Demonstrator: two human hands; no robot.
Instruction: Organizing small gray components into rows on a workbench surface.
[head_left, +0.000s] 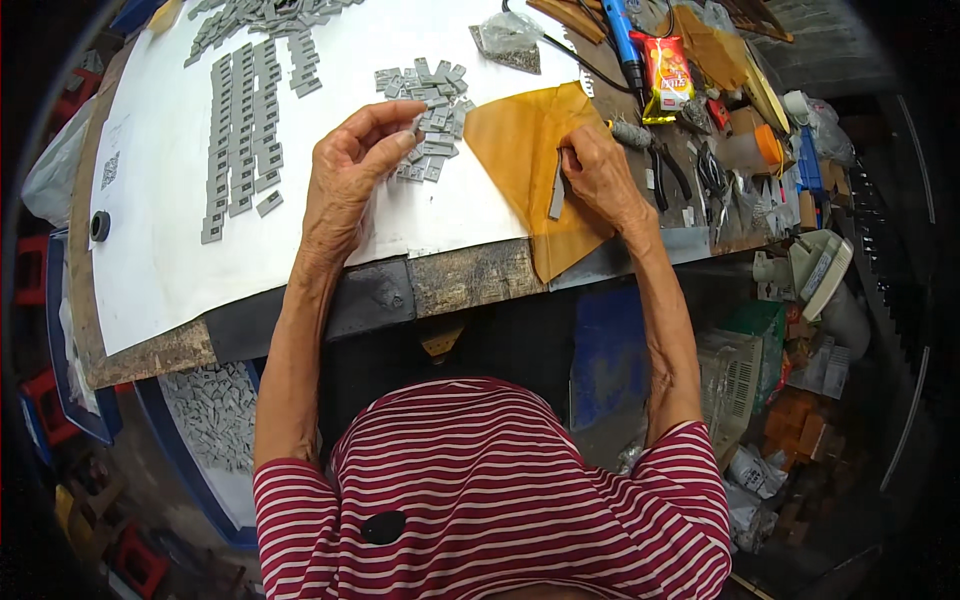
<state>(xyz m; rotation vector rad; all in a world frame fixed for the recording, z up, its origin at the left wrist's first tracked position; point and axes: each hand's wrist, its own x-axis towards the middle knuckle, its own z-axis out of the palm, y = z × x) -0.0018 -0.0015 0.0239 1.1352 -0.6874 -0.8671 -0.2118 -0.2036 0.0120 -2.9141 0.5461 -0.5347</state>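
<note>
- The person sits at a workbench covered by a white sheet (300,70), with a loose pile of small grey parts (432,110) right in front of them and neat rows of the same grey parts (240,130) laid out further to the left.
- The left hand (345,180) sits at the near edge of that pile. Thumb and forefinger are curled toward each other and only slightly apart, fingertips touching or just about touching one of the little pieces; the other fingers are tucked loosely under. Hard to say if a piece is really pinched yet.
- The right hand (598,175) rests on a brownish-yellow sheet (520,150) that hangs over the bench edge. Its fingers are closed together, pinching a thin grey strip (556,195) that points down toward the person.
- My take on doing this bit well: pick one piece at a time off the edge of the pile rather than digging into the middle, so the heap doesn't scatter onto the yellow sheet.
- Keeping the strip-holding hand planted on the sheet looks smart too, since it steadies the strip and pins the sheet down.
- Off to the right there's a clutter of tools, a blue-handled tool (622,35) and a red snack packet (668,75), well apart from both hands.
- A tray of more grey pieces (215,415) sits below the bench on the left.
</note>
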